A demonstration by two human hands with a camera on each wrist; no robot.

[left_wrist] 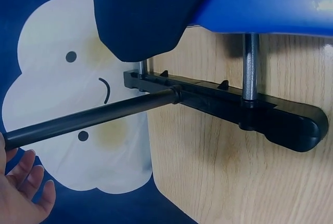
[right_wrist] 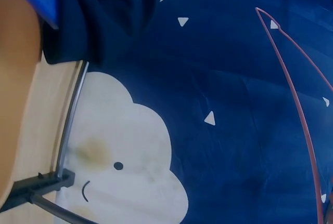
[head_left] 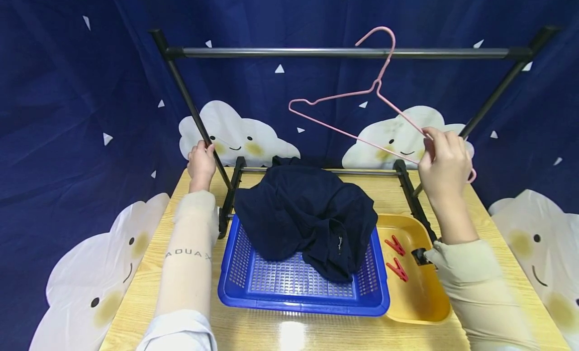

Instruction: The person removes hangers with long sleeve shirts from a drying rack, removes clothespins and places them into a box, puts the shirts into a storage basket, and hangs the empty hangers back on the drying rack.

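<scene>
In the head view, my right hand (head_left: 445,162) pinches the right end of a pink clothes hanger (head_left: 346,94). The hanger tilts, and its hook crosses the top rail (head_left: 280,53) of a clothes rack; whether it rests on the rail I cannot tell. Part of the hanger (right_wrist: 299,109) also shows in the right wrist view. At the rack's left side, my left hand (head_left: 201,164) holds the black post (head_left: 187,97). The left wrist view shows fingers (left_wrist: 32,182) at this post (left_wrist: 93,122). Between my hands, a dark navy garment (head_left: 303,215) lies bunched over a blue basket (head_left: 303,309).
A yellow tray (head_left: 418,305) sits right of the basket, holding red clothespins (head_left: 398,269) and a small black item (head_left: 420,256). The rack's black feet (head_left: 409,195) stand on the wooden table (head_left: 149,290). A navy cloud-print curtain (head_left: 113,64) hangs behind.
</scene>
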